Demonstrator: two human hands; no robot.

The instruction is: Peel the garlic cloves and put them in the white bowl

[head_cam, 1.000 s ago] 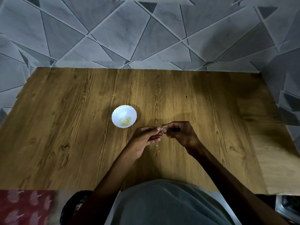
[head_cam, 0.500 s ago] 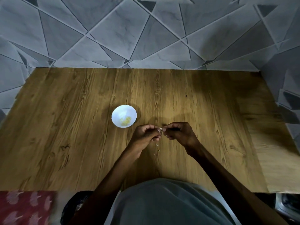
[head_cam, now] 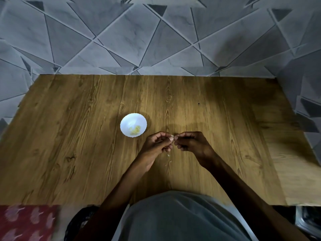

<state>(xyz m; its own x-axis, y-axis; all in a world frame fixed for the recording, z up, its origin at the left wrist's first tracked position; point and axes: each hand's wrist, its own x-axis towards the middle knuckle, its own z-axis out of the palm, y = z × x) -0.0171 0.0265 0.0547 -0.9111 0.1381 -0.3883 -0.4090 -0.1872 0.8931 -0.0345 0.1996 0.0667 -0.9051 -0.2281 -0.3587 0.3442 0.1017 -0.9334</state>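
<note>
Both hands meet near the table's middle, fingertips touching. The left hand point(head_cam: 159, 145) and right hand point(head_cam: 190, 143) each curl in and pinch a small pale bit between them, which I take for the garlic clove point(head_cam: 172, 136). It is too small to read its long axis or how much skin remains. The white bowl point(head_cam: 125, 119) sits at about 10 o'clock from the left hand, near but apart, with yellowish peeled cloves point(head_cam: 135, 130) inside. I judge the left hand nearer for the drop. Pale skin flecks point(head_cam: 168, 155) lie on the table point(head_cam: 69, 136) at 6 o'clock from the pinch. Against half a second ago, the hands, bowl and pinch hold the same places, and I see no clear change.
</note>
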